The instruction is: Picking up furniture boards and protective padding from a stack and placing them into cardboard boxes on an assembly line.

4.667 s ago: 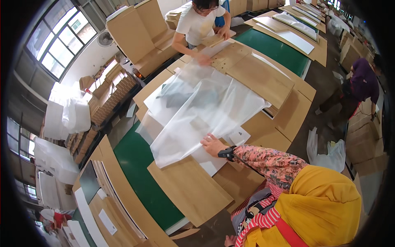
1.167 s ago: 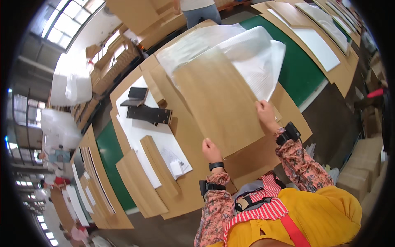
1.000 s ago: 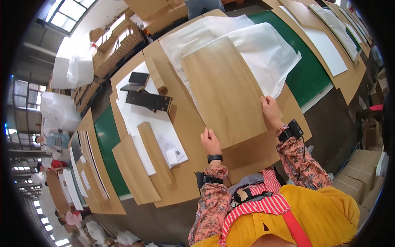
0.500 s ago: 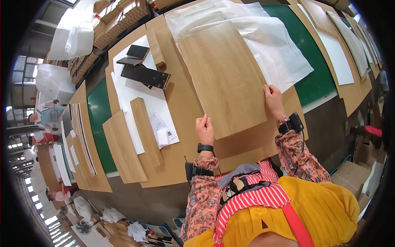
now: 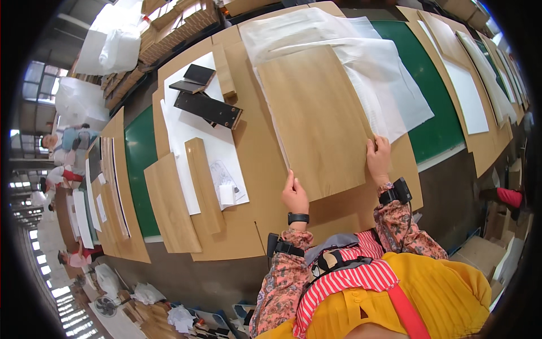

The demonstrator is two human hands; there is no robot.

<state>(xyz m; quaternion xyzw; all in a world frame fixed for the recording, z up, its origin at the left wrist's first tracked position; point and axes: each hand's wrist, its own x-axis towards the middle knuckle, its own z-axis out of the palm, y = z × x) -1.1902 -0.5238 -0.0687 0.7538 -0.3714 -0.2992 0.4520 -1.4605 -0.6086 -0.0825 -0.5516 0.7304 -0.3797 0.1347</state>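
Observation:
A large wood-grain panel (image 5: 316, 124) lies before me on cardboard, its far end over white foam sheeting (image 5: 378, 79). My left hand (image 5: 294, 196) pinches the panel's left edge close to the near corner. On the opposite edge, my right hand (image 5: 379, 161) grips it with the thumb and fingers. Both hands are closed on the board. To the left, a narrow wood strip (image 5: 204, 186) and a wider wood panel (image 5: 171, 203) lie partly across white sheets (image 5: 179, 133). Black boards (image 5: 208, 109) with holes are piled on the white sheet.
Brown cardboard (image 5: 237, 231) covers this part of the green-topped table (image 5: 141, 164). A small white block (image 5: 227, 195) rests on a printed drawing. More panels (image 5: 468, 85) lie at the right. Several people work at the far left. Stacked boards (image 5: 175, 34) stand behind.
The view has shifted slightly. My left hand has moved right along with the near end of the panel, and my right hand sits a little lower on its edge.

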